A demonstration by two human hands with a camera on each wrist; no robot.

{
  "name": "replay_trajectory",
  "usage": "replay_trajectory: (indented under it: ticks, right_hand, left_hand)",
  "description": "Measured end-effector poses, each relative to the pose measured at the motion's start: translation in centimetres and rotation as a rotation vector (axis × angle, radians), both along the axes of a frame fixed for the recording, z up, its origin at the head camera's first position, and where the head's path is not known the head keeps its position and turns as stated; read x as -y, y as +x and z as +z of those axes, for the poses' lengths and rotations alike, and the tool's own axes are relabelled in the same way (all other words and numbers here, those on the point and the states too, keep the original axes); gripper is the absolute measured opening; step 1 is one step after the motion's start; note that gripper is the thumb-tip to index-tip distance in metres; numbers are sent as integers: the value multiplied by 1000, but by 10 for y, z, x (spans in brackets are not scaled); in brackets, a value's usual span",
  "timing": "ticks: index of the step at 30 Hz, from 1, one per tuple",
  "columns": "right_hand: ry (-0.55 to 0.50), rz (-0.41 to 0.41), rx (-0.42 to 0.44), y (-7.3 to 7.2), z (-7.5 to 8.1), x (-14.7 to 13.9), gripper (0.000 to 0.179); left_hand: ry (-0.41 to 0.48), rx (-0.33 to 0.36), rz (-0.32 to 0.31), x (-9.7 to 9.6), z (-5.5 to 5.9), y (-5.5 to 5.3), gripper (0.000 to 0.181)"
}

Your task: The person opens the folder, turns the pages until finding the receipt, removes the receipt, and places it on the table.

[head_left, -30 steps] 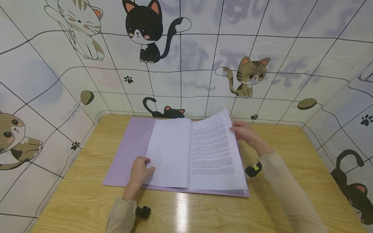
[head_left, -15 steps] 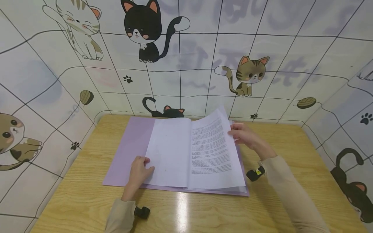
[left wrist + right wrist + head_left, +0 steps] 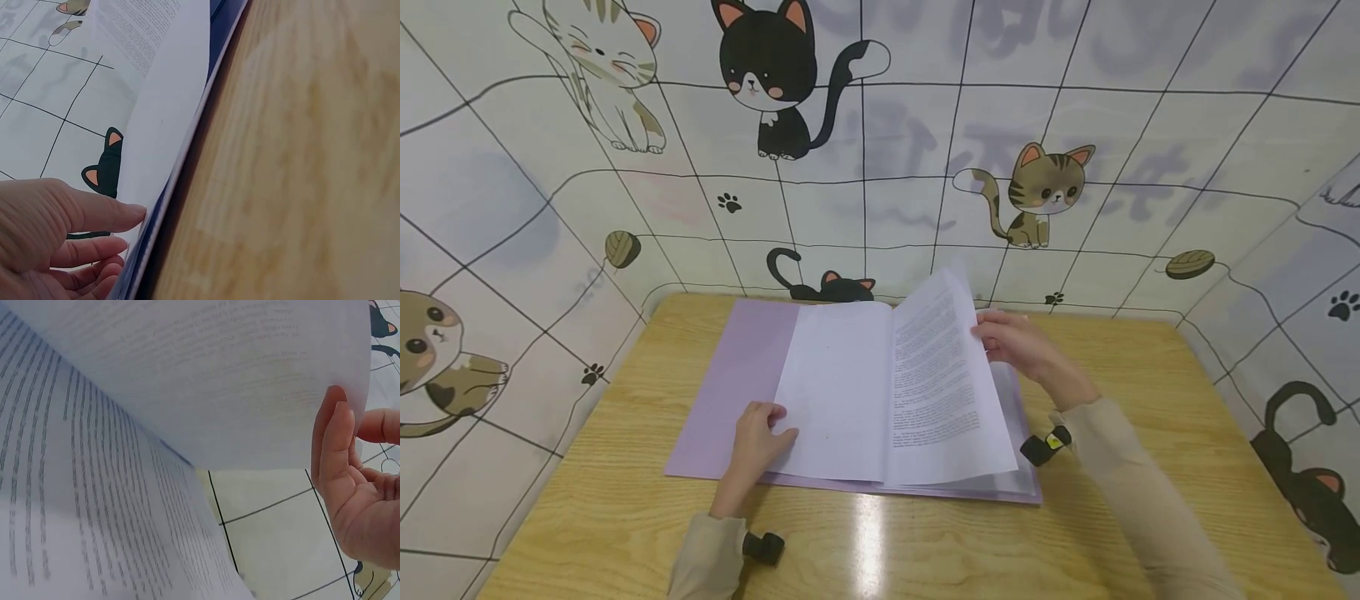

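Observation:
A lilac folder (image 3: 737,367) lies spread on the wooden table, with white sheets inside. On its left side is a blank white page (image 3: 838,392). My left hand (image 3: 757,442) rests at that page's lower left, fingers loosely bent; in the left wrist view the thumb (image 3: 115,214) touches the paper near its edge. A printed page (image 3: 936,392) on the right side is lifted and bows upward. My right hand (image 3: 1022,346) pinches its outer edge between thumb and fingers, as the right wrist view shows. Below the raised page lies another printed sheet (image 3: 94,487).
The wooden table (image 3: 1120,392) extends on both sides of the folder and in front of it. Close behind the table stands a white wall covering (image 3: 910,133) with cat drawings and grid lines. A small black device (image 3: 1045,446) is strapped at my right wrist, another (image 3: 763,548) at my left.
My right hand has moved left with the printed page, which now stands higher and uncovers more of the sheet under it. The left hand stays in place.

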State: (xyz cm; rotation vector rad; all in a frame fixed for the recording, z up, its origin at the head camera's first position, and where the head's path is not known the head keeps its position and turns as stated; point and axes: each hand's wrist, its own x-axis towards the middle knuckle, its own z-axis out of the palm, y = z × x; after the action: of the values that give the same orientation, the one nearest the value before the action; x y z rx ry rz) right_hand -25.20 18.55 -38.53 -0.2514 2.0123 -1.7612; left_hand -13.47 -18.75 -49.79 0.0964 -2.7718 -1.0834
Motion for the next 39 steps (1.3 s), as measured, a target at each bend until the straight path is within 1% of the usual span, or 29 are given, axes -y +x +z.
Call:
replay_trajectory:
  ticks: [3,7,12,15,19,23,28,31,33,35,39]
  right_hand:
    - [-26,20,-7,-1,2,8,21]
    - [-61,38,-23,-3,6,17,21]
    - [-110,14,-27,-2,12,32,20]
    - [-128,4,-27,-2,15,40,18]
    - [-142,-3,-13,-3,17,50,15]
    - [-154,-26,5,-5,19,60,9]
    - [-166,-20,8,-7,21,70,6]
    - [-166,-3,14,-7,22,77,7]
    - [-159,9,14,-7,23,81,10]
    - [-154,16,19,-7,24,85,10]
    - [-149,17,22,-8,24,93,8]
  left_hand:
    - [2,-4,-2,0,0,0,26]
    - [-1,10,3,-1,3,1,26]
    - [-5,38,15,-3,4,0,27]
    - [-3,42,21,-3,5,0,28]
    - [8,8,7,-5,6,0,28]
    - [25,-35,-21,-11,11,-1,28]
    - [57,-85,-67,-22,21,-2,29]
    - [74,-134,-98,-28,28,-3,29]
    - [80,-172,-117,-33,35,-3,28]
    - [95,-209,-136,-39,44,-2,27]
    - [144,-267,-168,-55,68,1,25]
